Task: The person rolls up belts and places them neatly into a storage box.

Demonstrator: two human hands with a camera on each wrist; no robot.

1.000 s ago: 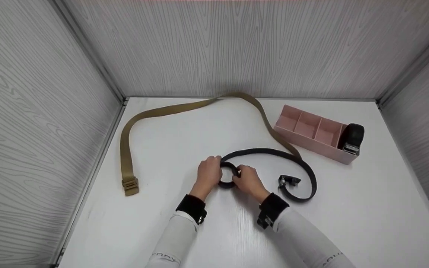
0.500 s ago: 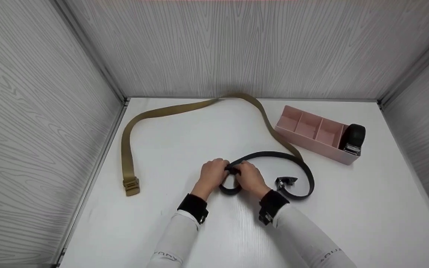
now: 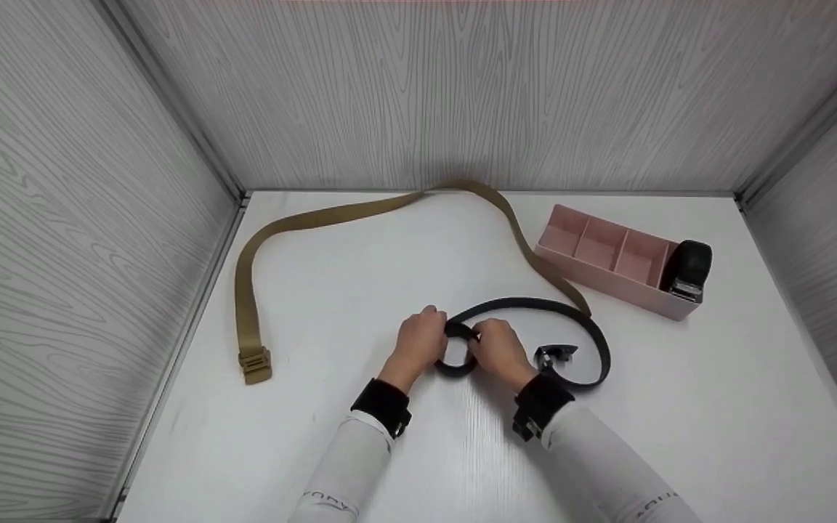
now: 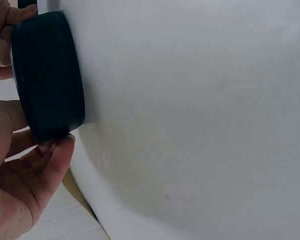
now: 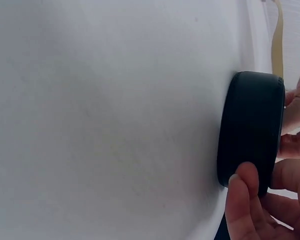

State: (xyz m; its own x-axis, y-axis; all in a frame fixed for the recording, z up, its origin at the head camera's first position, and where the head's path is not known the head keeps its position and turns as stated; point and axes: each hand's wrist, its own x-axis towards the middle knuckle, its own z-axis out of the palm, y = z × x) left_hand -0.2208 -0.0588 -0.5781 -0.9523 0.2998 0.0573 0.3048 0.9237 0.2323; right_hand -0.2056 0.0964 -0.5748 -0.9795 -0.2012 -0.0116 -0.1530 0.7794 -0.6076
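Observation:
A black belt is partly wound into a round coil (image 3: 455,372) standing on its edge on the white table. My left hand (image 3: 421,340) grips the coil's left side, with thumb and fingertips at its edge in the left wrist view. The right hand (image 3: 500,350) pinches the opposite side; in the right wrist view its fingertips (image 5: 247,175) press the coil's outer face. From the coil the belt's loose length (image 3: 527,301) curves right and back round to a dark metal buckle (image 3: 556,354) near the right hand. The inside of the coil is partly hidden by fingers.
A tan webbing belt (image 3: 331,215) arcs across the back of the table, its buckle (image 3: 254,365) at the left. At the back right stands a pink divided box (image 3: 607,280) with a rolled black belt (image 3: 690,263) in its right compartment. Grey walls border the table.
Both hands and the coil have shifted slightly right and toward the person. The fingers closed over the coil's top, then parted to its sides; the loose length and buckle drew slightly left.

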